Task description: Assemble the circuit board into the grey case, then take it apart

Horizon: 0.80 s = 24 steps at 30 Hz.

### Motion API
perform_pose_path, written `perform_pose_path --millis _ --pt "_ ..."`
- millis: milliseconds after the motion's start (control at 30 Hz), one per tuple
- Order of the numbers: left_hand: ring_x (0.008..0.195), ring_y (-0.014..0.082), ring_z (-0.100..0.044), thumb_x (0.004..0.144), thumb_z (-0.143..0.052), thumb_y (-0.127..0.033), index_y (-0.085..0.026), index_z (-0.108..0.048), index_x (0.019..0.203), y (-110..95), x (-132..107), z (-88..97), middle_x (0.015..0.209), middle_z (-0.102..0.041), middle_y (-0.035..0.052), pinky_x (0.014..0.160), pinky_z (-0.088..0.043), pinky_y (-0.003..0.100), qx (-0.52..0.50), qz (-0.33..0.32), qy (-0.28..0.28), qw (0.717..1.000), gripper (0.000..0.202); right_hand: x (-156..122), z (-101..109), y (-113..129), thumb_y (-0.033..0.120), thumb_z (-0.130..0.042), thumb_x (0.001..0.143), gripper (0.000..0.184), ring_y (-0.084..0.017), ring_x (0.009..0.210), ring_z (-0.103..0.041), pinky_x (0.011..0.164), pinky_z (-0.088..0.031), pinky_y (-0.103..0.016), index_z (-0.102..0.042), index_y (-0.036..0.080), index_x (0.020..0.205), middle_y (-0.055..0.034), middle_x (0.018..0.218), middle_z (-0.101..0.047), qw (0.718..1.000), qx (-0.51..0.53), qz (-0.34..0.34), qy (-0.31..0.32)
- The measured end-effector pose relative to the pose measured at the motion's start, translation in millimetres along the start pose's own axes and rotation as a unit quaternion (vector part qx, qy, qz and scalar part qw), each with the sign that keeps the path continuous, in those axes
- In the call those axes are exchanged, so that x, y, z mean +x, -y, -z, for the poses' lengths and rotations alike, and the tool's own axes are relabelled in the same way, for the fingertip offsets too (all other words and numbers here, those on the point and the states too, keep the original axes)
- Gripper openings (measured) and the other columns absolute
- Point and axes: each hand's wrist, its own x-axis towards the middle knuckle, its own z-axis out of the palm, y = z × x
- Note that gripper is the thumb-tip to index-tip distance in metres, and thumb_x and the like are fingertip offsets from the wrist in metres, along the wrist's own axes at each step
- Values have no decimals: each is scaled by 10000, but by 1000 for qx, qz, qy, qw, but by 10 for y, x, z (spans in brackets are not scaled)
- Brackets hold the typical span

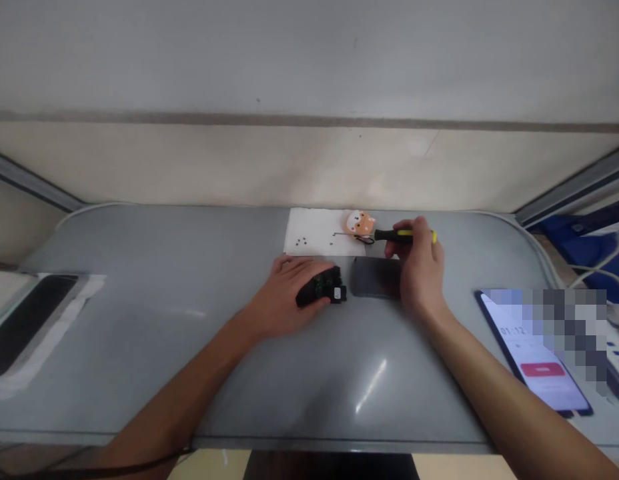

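Note:
My left hand (284,293) rests on the grey table and grips a small black device with a green circuit board (323,288) showing. My right hand (418,267) holds a black and yellow screwdriver (400,235), its tip pointing left towards an orange animal-faced object (360,223). That object lies on a white sheet (317,232) with several tiny dark screws (301,241). A dark flat cover (374,277) lies between my two hands, just right of the device.
A phone (532,353) with a lit screen lies at the right. A black phone on white padding (27,320) lies at the left edge. White cables and blue items (589,243) sit at the far right. A wall stands behind the table (189,347).

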Motion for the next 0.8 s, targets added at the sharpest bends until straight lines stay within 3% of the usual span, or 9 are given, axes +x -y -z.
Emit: perform_pose_path --millis 100,200,400,533,667,800 --pt "1336 287 -606 1002 -654 -381 -299 -566 1431 -4 -2 7 1419 -679 43 1181 -344 466 2 -8 -5 1000 445 32 0 -14 655 -450 988 470 -146 503 -517 474 -440 -248 -640 228 938 31 583 -544 997 32 -76 4" --pt "1342 289 -603 1005 -644 -369 -288 -568 1432 -7 -11 16 1426 -674 55 1183 -347 471 3 -10 -1 1000 441 58 11 1 640 -486 965 443 -140 466 -507 425 -419 -241 -616 224 886 38 551 -516 993 58 -102 2" --pt "1343 271 -599 1007 -650 -351 -284 -562 1429 0 -25 -6 1438 -667 59 1187 -344 460 10 -15 -6 1000 437 72 29 11 679 -522 927 466 -151 435 -508 350 -386 -245 -622 224 904 44 538 -499 992 63 -112 14" --pt "1342 269 -593 1007 -655 -346 -279 -545 1436 10 -35 -14 1458 -650 68 1196 -343 467 7 -21 -9 1000 448 95 22 2 634 -551 928 422 -107 398 -419 344 -320 -224 -589 226 828 59 549 -455 990 114 -84 -15" --pt "1333 270 -577 1003 -621 -293 -257 -581 1370 26 -47 8 1431 -643 82 1190 -374 483 -32 3 -57 998 371 67 -8 65 529 -605 897 357 -64 404 -341 348 -251 -206 -555 216 734 54 610 -442 978 186 -87 -30" --pt "1287 267 -544 948 -691 -252 -252 -674 1220 44 -56 10 1330 -653 75 1154 -433 467 -55 5 -120 991 273 -59 -51 133 584 -629 889 413 -67 422 -361 363 -288 -203 -569 216 710 56 608 -408 976 185 -117 18"
